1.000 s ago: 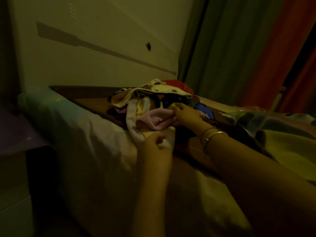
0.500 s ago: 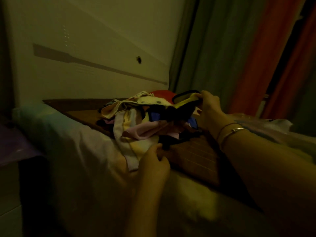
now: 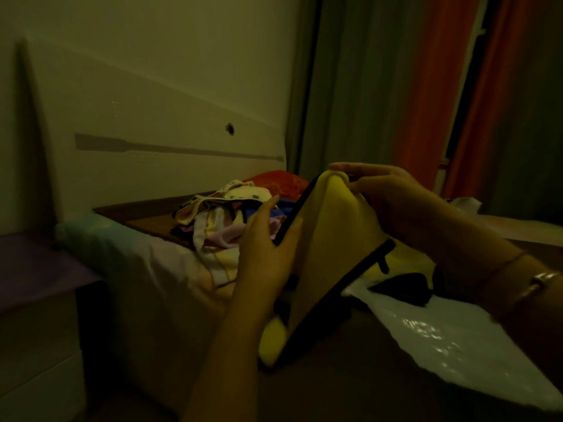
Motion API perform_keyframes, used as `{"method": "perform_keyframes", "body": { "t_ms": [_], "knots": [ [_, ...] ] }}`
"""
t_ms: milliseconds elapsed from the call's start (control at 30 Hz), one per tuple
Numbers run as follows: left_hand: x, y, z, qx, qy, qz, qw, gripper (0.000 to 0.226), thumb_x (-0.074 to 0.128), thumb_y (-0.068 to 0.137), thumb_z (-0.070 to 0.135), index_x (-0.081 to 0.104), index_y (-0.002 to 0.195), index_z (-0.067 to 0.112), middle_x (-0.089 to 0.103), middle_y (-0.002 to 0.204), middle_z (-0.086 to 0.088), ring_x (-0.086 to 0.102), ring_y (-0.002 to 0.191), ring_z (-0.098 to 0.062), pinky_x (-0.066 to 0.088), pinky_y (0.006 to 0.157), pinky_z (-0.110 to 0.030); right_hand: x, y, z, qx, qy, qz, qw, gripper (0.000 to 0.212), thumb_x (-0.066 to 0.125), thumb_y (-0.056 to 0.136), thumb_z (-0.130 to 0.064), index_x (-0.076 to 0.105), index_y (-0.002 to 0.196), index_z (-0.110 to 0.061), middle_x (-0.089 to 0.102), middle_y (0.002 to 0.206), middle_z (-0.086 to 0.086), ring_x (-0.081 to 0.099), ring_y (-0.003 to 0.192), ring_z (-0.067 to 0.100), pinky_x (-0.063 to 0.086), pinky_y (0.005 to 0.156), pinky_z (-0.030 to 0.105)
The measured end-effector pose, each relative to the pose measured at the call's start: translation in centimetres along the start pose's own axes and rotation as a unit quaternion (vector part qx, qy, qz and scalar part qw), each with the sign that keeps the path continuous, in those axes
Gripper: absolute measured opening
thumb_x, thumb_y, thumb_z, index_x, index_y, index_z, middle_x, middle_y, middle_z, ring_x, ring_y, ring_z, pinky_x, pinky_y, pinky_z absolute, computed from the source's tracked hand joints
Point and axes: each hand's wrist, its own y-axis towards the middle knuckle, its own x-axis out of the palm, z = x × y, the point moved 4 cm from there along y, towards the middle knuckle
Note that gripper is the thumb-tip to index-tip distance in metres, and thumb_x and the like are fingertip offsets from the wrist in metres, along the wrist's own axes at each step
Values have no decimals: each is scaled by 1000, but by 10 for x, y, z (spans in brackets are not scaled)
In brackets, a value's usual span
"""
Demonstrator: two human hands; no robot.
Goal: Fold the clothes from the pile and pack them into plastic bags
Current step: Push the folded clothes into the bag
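Pretty dim room, so colours are a bit of a guess. Far left there's a purple-topped bedside cabinet [image 3: 39, 269], right next to the bed [image 3: 146, 269], which has pale bedding along its left edge. Toward the head end of the bed, by the cream headboard wall [image 3: 152, 102], sits the messy pile of small mixed-colour clothes [image 3: 225, 214], with something red at the back of it.

In front of the pile the left hand [image 3: 265, 257] has its grip closed on the left black-trimmed edge of a yellow fabric garment with black trim [image 3: 329, 254], thumb on the near side, fingers behind. The garment is held up off the bed, stretched between both hands. The right hand [image 3: 393, 199] is pinching its top corner, two bracelets on that wrist.

Under the right forearm, a shiny white plastic bag [image 3: 457, 339] lies flat on the bed's near right side. Grey and orange curtains [image 3: 426, 102] hang behind.
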Motion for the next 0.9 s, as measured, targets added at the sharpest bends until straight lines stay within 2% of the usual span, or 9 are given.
{"method": "perform_keyframes", "body": {
  "t_ms": [67,133,233,300,400,500,633,733,900],
  "knots": [
    [5,-8,6,-32,20,-93,995,39,65,88,21,49,122,30,56,111,13,56,101,-4,50,75,-13,-6,-16,-6,-3,-8,-27,1000,31,47,92,5,68,96,-17,73,81,1,70,67,13,55,55,23],
    [9,-15,10,-51,51,-150,986,29,67,86,16,57,112,24,62,97,10,58,84,-3,49,61,-10,-15,-31,-8,-4,-40,-22,999,23,54,92,-3,69,97,-18,73,84,1,70,70,12,56,57,24],
    [6,-22,18,-38,102,-136,985,24,69,84,16,64,108,18,59,85,9,57,80,-8,50,70,-24,-40,-50,-3,6,-113,22,993,16,62,89,-10,70,97,-20,71,97,6,69,80,16,58,65,27],
    [3,-23,27,-9,113,-124,986,28,69,84,15,67,112,15,62,93,3,58,88,-13,49,81,-31,-57,-66,8,32,-164,40,985,13,65,87,-16,70,96,-25,69,105,5,68,89,22,58,71,34],
    [6,-29,33,-3,122,-156,980,29,69,84,13,69,113,18,64,109,-4,58,101,-18,50,88,-35,-70,-94,28,70,-219,19,973,19,67,83,-28,65,102,-30,68,104,1,68,91,26,58,75,39],
    [18,-37,28,-28,171,-246,954,22,68,85,12,70,106,20,67,95,5,60,91,-10,50,79,-25,-77,-120,46,105,-226,-18,968,39,70,69,-38,62,107,-30,73,95,1,72,82,21,58,69,32],
    [42,-49,21,-40,290,-395,871,29,64,87,8,67,112,22,68,108,-1,63,99,-18,53,91,-39,-96,-142,68,120,-238,-31,963,40,73,74,-26,60,112,-24,68,110,1,69,94,18,57,84,37],
    [66,-65,17,-71,273,-497,820,42,63,85,0,60,117,26,62,118,5,60,108,-13,53,93,-37,-102,-146,69,57,-235,-5,970,31,68,83,-11,60,111,-23,67,109,-4,66,99,12,57,84,33],
    [102,-82,18,-134,126,-518,835,52,78,72,24,57,120,22,68,114,5,65,104,-10,53,93,-33,-80,-141,70,-75,-228,5,971,29,66,79,6,59,102,-10,70,93,1,68,91,7,52,77,18]
  ]
}}
